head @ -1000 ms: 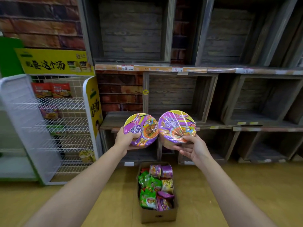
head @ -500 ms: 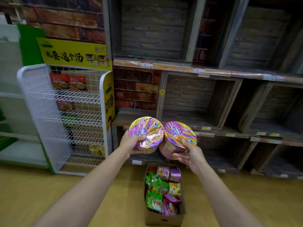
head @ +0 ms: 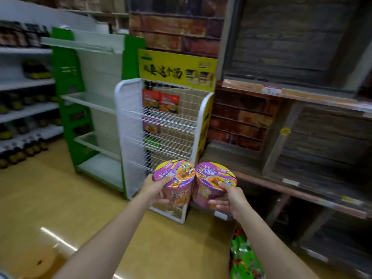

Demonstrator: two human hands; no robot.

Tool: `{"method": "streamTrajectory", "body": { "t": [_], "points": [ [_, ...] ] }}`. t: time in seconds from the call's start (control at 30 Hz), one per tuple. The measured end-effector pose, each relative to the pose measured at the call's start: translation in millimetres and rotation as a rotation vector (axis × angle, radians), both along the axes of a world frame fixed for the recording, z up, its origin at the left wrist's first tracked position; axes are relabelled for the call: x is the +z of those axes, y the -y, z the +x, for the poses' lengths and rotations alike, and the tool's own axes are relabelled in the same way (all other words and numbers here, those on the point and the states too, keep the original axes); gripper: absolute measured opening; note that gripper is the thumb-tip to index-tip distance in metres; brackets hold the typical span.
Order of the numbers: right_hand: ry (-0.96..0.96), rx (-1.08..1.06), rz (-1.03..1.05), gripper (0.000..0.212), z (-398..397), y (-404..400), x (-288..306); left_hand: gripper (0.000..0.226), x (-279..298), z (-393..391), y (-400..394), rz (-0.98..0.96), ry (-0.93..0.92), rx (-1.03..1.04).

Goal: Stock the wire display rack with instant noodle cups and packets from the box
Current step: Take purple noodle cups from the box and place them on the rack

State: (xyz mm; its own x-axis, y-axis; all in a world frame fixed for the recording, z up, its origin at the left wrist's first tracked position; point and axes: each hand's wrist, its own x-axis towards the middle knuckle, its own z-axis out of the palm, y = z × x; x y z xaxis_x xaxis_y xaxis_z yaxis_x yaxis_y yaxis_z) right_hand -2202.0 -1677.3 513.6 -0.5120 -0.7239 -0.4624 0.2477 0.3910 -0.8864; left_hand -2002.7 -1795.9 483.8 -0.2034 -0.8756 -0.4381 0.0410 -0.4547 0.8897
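My left hand [head: 154, 188] grips a purple noodle cup [head: 175, 179] by its side and lid rim. My right hand [head: 229, 199] holds a second purple noodle cup [head: 213, 181] from below, thumb on the lid. The two cups touch each other, in front of the lower right corner of the white wire display rack [head: 161, 135]. Two red packets [head: 161, 101] stand on the rack's top shelf; a purple packet and green items lie on lower shelves. The box's green packets [head: 243, 256] show at the bottom right, the box itself mostly hidden by my right arm.
A green-and-white shelf unit [head: 92, 105] stands left of the rack. Stocked white shelves [head: 24, 109] run along the far left. Dark wooden crate shelving [head: 302, 137] fills the right side. A yellow sign [head: 177, 71] tops the rack. Yellow floor [head: 60, 208] spreads in front.
The view has swung left, so the wire rack now sits in the centre and the box has slid to the bottom right. Both hands still hold their cups, now lower and in front of the rack.
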Motion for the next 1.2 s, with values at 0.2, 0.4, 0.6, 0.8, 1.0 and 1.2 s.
{"method": "streamTrajectory", "body": {
  "t": [0.2, 0.4, 0.6, 0.8, 1.0, 1.2],
  "points": [
    [0.016, 0.122, 0.0, 0.028, 64.8, 80.8, -5.6, 0.05, -3.3, 72.3, 62.9, 0.038, 0.031, 0.094],
    [0.028, 0.188, 0.011, 0.023, 88.1, 142.9, -18.2, 0.043, -13.2, 101.4, 102.3, 0.072, 0.032, 0.17],
    [0.029, 0.229, 0.021, 0.021, 85.4, 213.8, -33.8, 0.047, -22.2, 101.4, 155.7, 0.103, 0.076, 0.208],
    [0.035, 0.264, 0.03, 0.026, 61.8, 293.1, -29.1, 0.046, -9.1, 80.7, 229.0, 0.061, 0.122, 0.191],
    [0.076, 0.25, 0.038, 0.023, 40.4, 341.4, -42.5, 0.055, -15.9, 56.8, 279.0, 0.092, 0.175, 0.192],
    [0.07, 0.207, 0.124, 0.029, 24.5, 368.1, -77.6, 0.052, -49.9, 43.1, 308.9, 0.149, 0.226, 0.127]
  ]
}}
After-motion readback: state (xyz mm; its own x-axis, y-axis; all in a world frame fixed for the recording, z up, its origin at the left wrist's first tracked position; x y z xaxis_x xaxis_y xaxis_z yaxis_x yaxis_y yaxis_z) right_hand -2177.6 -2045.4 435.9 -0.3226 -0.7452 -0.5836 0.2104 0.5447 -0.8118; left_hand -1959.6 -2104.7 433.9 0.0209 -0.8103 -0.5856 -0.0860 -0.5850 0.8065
